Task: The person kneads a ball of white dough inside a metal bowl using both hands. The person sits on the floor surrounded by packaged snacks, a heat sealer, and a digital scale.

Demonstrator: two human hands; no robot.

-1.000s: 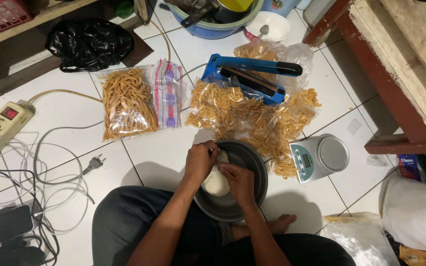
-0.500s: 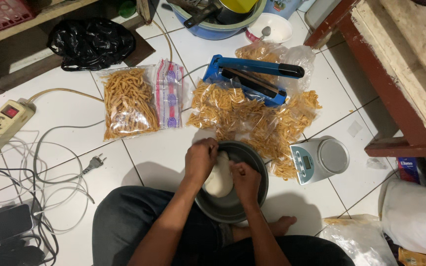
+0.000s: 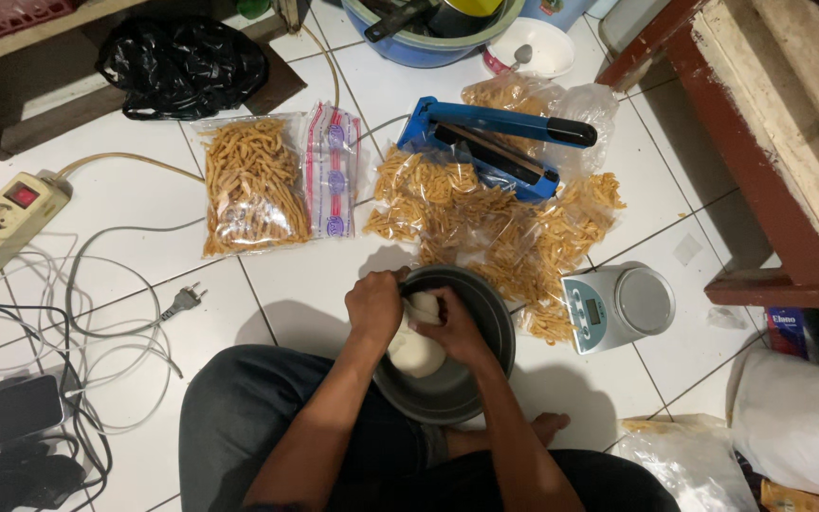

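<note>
Both our hands meet inside the dark round bowl (image 3: 447, 379) on the floor between our knees: our left hand (image 3: 374, 305) and right hand (image 3: 455, 322) each hold a closed grip on the white lump (image 3: 417, 343), which lies just below them and runs toward us. Loose bags of yellow snack sticks (image 3: 485, 223) lie beyond the bowl, a blue heat sealer (image 3: 500, 142) behind them, a small scale (image 3: 618, 305) just right, and a filled bag (image 3: 253, 185) left.
</note>
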